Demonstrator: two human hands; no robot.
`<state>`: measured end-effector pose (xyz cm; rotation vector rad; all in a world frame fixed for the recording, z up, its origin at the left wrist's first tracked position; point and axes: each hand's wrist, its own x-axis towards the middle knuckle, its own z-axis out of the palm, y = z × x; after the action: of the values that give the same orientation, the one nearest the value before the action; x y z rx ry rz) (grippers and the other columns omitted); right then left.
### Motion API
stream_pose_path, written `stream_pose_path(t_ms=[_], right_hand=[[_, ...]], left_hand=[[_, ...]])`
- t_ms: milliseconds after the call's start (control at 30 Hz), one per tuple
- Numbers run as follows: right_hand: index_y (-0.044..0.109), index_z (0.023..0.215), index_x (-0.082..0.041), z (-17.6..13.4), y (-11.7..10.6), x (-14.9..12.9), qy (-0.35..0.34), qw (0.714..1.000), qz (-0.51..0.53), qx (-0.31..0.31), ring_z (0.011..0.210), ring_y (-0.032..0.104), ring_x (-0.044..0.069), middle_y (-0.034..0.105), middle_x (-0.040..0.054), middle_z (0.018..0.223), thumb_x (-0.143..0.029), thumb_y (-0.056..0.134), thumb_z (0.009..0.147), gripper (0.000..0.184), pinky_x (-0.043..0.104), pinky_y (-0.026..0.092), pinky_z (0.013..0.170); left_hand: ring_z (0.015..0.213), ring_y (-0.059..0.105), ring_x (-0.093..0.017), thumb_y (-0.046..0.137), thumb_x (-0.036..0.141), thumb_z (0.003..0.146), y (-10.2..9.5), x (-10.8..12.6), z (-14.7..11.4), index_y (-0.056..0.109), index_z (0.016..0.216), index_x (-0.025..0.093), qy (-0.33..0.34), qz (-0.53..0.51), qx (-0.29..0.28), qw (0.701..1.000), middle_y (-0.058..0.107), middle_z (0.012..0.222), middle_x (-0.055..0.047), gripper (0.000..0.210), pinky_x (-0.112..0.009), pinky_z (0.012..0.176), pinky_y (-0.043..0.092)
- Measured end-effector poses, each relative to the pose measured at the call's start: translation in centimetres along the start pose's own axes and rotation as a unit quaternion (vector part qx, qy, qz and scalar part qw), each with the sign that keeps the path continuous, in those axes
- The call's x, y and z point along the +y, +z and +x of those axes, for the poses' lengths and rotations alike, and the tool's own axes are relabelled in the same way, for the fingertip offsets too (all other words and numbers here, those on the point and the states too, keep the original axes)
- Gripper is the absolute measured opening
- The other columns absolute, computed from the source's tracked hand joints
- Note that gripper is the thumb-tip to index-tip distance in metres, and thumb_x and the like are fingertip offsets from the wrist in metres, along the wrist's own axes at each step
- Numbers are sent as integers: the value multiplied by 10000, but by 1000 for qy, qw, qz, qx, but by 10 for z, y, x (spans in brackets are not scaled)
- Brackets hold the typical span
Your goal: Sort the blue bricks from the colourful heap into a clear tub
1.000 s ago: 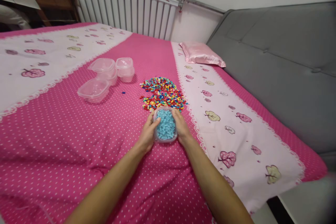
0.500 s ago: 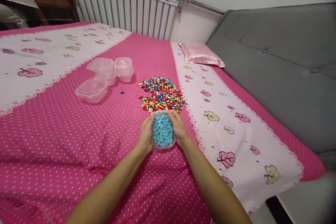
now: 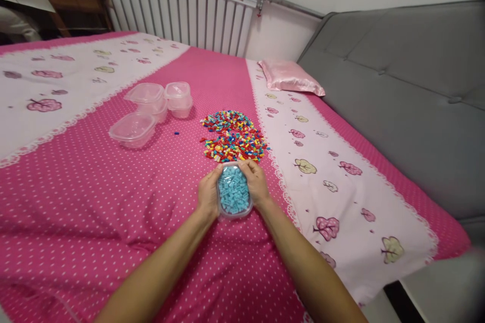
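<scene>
Between my two hands is a clear plastic container [image 3: 234, 216] full of light blue toy bricks [image 3: 234, 189]. My left hand [image 3: 208, 192] grips its left side, with the thumb near the far corner. On the opposite side my right hand [image 3: 256, 182] is wrapped round the edge, its thumb also up by the far end. The undersides of both hands and the fingers beneath are hidden. Just beyond the container a spread of mixed coloured bricks [image 3: 237, 144] lies on the pink dotted bedspread [image 3: 162, 181].
Several clear plastic containers [image 3: 133, 128] stand in a group to the left. One dark blue brick [image 3: 177, 133] lies apart from the pile. A pink pillow [image 3: 291, 78] rests by the grey headboard [image 3: 394, 65]. Behind the bed runs a white radiator [image 3: 182, 10].
The container has shifted slightly toward me and a touch left, still in both hands. My right thumb has moved a little inward over its far edge.
</scene>
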<state>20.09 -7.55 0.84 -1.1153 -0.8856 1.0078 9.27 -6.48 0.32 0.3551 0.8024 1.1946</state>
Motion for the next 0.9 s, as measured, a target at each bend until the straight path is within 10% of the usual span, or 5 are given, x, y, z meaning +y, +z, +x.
stream_pose_path(t_ms=[233,567,767,900], right_hand=[[645,802,-199,6,6,3,72,993,89,-11,662,565,133,651,-31,709,-491,706,681,322,262,450,675],[647,1089,-253,-15,22,11,113,990,68,-54,995,639,188,698,19,1115,-648,556,783,508,351,503,893],[689,1041,-206,2,12,9,62,993,103,3,993,662,200,725,43,1055,-621,545,811,495,364,501,933],[711,936,-199,12,-11,-5,115,984,131,-24,944,691,224,752,48,913,-589,637,755,437,375,548,859]], left_hand=[[589,632,-148,793,404,599,7,6,-5,691,818,126,44,12,10,999,701,676,-4,369,-266,633,512],[626,609,-113,579,434,826,0,18,9,654,788,186,226,1,166,960,664,706,35,262,-219,642,487],[783,646,-128,652,372,756,-1,15,4,710,871,172,197,38,45,979,723,885,-8,238,-206,717,492],[645,651,-138,736,303,649,-4,36,4,722,813,134,32,124,-47,991,729,768,-42,235,-210,602,504]])
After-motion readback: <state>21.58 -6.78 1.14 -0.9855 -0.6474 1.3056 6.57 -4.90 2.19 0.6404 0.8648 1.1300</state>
